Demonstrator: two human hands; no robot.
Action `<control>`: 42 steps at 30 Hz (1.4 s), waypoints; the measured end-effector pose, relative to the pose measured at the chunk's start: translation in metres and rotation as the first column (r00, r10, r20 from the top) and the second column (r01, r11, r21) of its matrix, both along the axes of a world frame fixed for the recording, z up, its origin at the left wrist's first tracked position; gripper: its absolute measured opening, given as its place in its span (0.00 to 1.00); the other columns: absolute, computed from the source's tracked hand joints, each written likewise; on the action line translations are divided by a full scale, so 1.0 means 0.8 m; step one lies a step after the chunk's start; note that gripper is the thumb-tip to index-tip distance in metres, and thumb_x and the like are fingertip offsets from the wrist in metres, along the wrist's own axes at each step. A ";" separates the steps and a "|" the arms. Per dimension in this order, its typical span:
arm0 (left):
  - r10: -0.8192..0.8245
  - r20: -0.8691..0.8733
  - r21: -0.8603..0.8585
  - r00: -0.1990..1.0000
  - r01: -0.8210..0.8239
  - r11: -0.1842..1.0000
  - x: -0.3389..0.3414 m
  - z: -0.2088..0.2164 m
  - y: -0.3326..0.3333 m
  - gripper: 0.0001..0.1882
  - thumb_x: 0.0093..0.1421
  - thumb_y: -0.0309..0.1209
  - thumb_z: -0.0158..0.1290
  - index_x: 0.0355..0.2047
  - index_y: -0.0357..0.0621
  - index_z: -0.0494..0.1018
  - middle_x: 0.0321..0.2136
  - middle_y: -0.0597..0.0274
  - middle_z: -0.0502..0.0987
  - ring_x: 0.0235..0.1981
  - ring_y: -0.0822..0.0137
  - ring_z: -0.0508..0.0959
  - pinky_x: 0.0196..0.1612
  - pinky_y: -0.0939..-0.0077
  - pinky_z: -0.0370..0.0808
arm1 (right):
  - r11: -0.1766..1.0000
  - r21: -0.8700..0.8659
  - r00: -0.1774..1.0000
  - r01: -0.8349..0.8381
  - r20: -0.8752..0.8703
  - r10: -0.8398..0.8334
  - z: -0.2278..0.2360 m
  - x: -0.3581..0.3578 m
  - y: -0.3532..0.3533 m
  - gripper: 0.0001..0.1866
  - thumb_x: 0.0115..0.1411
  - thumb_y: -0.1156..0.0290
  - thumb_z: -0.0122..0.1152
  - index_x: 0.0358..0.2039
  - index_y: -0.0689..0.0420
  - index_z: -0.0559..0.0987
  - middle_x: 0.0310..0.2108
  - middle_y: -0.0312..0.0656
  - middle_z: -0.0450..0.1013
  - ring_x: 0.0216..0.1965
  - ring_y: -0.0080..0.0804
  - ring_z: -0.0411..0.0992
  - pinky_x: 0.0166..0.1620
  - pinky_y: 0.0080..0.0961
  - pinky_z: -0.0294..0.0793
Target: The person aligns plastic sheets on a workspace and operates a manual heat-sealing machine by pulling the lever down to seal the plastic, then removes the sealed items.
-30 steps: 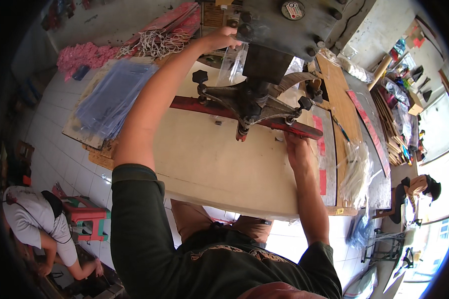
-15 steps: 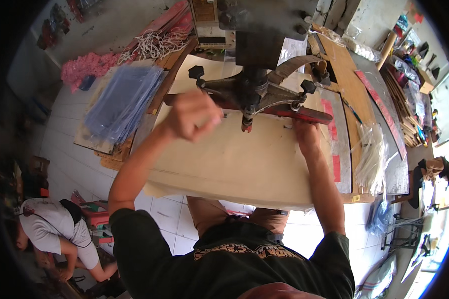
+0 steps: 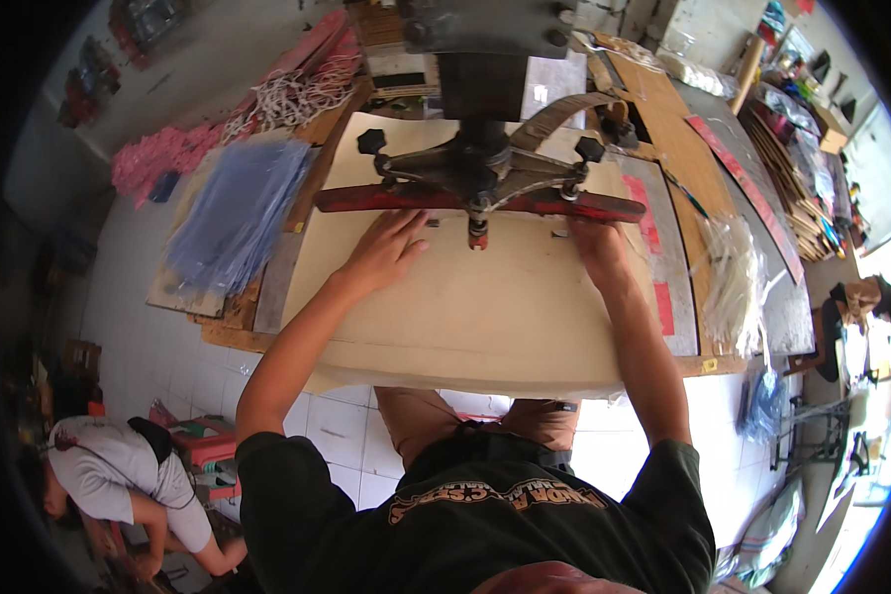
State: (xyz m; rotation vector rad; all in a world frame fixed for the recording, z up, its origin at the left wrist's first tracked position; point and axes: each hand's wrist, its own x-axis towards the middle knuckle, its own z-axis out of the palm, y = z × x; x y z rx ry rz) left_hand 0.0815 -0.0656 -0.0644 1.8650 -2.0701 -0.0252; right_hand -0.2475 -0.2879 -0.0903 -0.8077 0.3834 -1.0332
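Two hands, both flat and spread on a cream sheet (image 3: 465, 307), holding nothing: left hand (image 3: 386, 249) palm down with fingers wide, just below a red bar (image 3: 366, 198); right hand (image 3: 596, 247) pressed open near the bar's right end, fingertips partly hidden under it. Sheet spread across the bench (image 3: 683, 297), front edge overhanging toward the body; judged pinned flat by both palms to keep it from shifting under the bar. Dark metal press head (image 3: 480, 168) with black knobs, clamped over the red bar, directly above the sheet's far edge. Stack of clear bluish plastic sheets (image 3: 233, 213) left of the bench, within arm's reach. Bundle of clear bags (image 3: 733, 282) at right. One other person (image 3: 119, 485) crouched on the tiled floor, lower left.
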 end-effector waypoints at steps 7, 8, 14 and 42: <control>-0.015 0.041 -0.058 0.999 0.018 0.998 -0.002 -0.007 0.002 0.30 0.71 0.40 0.47 0.68 0.37 0.61 0.68 0.46 0.62 0.68 0.46 0.62 0.71 0.55 0.56 | 0.962 0.264 0.989 0.062 0.115 -0.096 0.035 -0.027 0.030 0.32 0.58 0.91 0.46 0.65 0.62 0.63 0.63 0.46 0.65 0.64 0.40 0.66 0.67 0.41 0.67; -0.013 0.042 -0.059 0.999 0.016 0.998 0.000 -0.009 0.004 0.30 0.71 0.40 0.47 0.68 0.36 0.61 0.68 0.46 0.62 0.68 0.46 0.62 0.71 0.55 0.56 | 0.953 0.295 0.988 0.071 0.112 -0.108 0.046 -0.030 0.043 0.34 0.58 0.91 0.45 0.66 0.64 0.62 0.64 0.46 0.64 0.64 0.41 0.66 0.67 0.41 0.68; -0.023 -0.006 -0.092 1.000 0.022 0.995 0.000 -0.006 0.003 0.29 0.70 0.39 0.49 0.67 0.36 0.63 0.67 0.46 0.64 0.67 0.46 0.63 0.70 0.54 0.57 | 0.840 -0.470 0.491 -0.271 -0.818 -0.299 0.085 -0.070 0.086 0.23 0.65 0.81 0.49 0.61 0.65 0.72 0.58 0.52 0.74 0.61 0.39 0.71 0.62 0.35 0.73; -0.002 -0.052 -0.117 0.999 -0.005 0.993 -0.003 0.004 -0.002 0.25 0.69 0.38 0.49 0.63 0.40 0.69 0.60 0.49 0.71 0.60 0.46 0.69 0.65 0.54 0.62 | 0.317 -0.716 0.184 -0.622 -0.527 -0.830 0.045 -0.036 0.065 0.26 0.73 0.51 0.42 0.60 0.53 0.77 0.61 0.42 0.74 0.68 0.51 0.61 0.72 0.63 0.35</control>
